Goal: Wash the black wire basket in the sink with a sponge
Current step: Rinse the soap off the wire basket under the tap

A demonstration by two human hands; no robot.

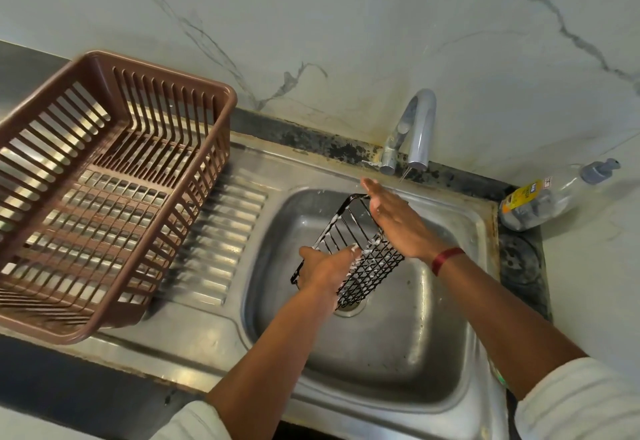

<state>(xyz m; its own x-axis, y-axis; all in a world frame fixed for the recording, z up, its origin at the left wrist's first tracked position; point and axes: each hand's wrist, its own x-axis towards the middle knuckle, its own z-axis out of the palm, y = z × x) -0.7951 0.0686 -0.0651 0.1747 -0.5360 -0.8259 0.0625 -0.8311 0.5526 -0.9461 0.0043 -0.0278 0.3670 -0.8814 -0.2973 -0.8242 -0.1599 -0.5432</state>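
The black wire basket (372, 266) hangs tilted over the steel sink (398, 346), with white suds on its mesh. My left hand (327, 268) grips its near rim from below left. My right hand (393, 219) lies flat with straight fingers against the basket's far right side, just under the tap. A red band sits on my right wrist. No sponge shows in the view.
A chrome tap (415, 131) stands behind the sink, a thin trickle at its spout. A brown plastic dish basket (104, 193) sits on the ribbed drainboard at the left. A clear pump bottle (550, 197) lies at the sink's right corner.
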